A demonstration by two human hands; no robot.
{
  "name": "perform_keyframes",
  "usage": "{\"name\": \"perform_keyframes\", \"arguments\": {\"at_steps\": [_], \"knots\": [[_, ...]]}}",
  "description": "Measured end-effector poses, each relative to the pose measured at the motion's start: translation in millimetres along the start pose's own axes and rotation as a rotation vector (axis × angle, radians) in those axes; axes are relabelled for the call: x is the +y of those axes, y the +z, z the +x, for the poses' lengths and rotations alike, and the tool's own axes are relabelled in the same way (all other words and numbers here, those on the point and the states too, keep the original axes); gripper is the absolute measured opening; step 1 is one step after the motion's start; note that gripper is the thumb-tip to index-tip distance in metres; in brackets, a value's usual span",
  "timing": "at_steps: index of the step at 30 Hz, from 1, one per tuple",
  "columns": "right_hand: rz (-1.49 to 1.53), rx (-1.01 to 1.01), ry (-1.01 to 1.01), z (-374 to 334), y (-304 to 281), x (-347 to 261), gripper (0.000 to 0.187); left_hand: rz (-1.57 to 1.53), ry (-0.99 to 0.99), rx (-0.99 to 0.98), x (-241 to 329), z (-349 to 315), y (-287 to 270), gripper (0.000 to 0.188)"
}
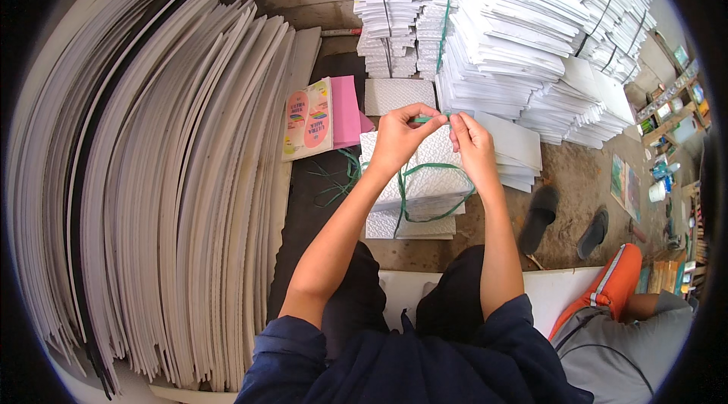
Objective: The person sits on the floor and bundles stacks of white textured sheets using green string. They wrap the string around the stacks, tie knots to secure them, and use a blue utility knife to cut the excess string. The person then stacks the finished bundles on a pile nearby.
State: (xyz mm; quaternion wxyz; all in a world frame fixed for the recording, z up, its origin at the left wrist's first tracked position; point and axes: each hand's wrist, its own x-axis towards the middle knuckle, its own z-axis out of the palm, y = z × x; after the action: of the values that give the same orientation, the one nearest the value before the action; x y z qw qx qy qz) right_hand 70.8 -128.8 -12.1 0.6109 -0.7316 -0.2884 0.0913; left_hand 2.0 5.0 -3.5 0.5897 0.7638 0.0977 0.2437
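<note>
Both of my hands are raised over a stack of white embossed sheets [432, 185] between my knees. A length of green plastic string [434, 166] loops loosely over that stack. My left hand [402, 137] pinches the string between thumb and fingers. Close beside it, my right hand [474, 147] is closed on the string too, with its fingertips facing the left ones. A short green bit shows between the two hands; whether it is knotted cannot be made out. More green string [350, 176] lies tangled to the left of the stack.
Tall white sheets [189, 176] stand packed on edge at the left. A printed carton sheet [309, 119] and pink sheets [346, 112] lie beside them. Strapped white bundles [500, 32] rise at the back. Dark sandals [539, 218] and a person in grey [629, 351] are at right.
</note>
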Motion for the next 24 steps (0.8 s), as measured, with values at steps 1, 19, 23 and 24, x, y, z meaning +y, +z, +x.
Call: {"name": "perform_keyframes", "arguments": {"at_steps": [1,19,23,24], "knots": [[0.035,0.006,-0.001,0,2,-3,0.032,-0.064,-0.001,-0.008,-6,1,-2,0.016],[-0.104,0.010,0.045,-3,1,-8,0.042,-0.139,-0.033,-0.049,-9,2,1,0.017],[0.062,0.025,0.089,-5,-2,-3,0.047,-0.307,-0.128,-0.103,10,-1,1,0.017],[0.129,0.009,0.096,-3,-2,-3,0.048,-0.339,-0.129,-0.080,16,-2,2,0.016]]}}
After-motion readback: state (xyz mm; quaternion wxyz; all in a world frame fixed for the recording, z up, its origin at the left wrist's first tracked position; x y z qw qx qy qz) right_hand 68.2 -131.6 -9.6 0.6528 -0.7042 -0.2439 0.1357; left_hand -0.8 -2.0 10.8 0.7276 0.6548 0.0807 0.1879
